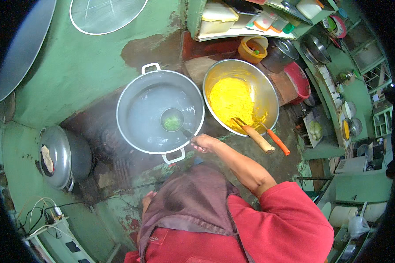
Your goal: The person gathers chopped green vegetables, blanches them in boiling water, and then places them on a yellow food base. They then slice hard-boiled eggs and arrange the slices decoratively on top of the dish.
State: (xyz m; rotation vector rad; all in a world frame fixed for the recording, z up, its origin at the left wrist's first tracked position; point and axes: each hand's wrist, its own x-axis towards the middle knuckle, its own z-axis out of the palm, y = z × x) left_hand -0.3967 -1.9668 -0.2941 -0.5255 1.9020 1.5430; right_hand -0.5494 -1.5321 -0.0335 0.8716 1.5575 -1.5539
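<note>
My right hand [202, 143] is closed round the dark handle of a ladle [183, 129], above the near rim of a large two-handled metal pot [123, 131]. The ladle's round bowl is over the cloudy, steaming liquid [147, 105] in the pot, with something pale green [172, 123] in it. Right of the pot stands a wide metal basin [274, 103] of thick yellow batter [230, 98]. A wooden-handled tool [260, 141] and an orange-handled utensil [278, 142] lean in the basin. My left hand [149, 199] is low beside my dark apron, mostly hidden by it.
A lidded metal pot [63, 158] stands at the left. Behind the basin are a yellow bucket [252, 50], a dark lidded pot [281, 55] and a red tub [297, 81]. Shelves [250, 30] with containers line the back; more kitchenware is on the right.
</note>
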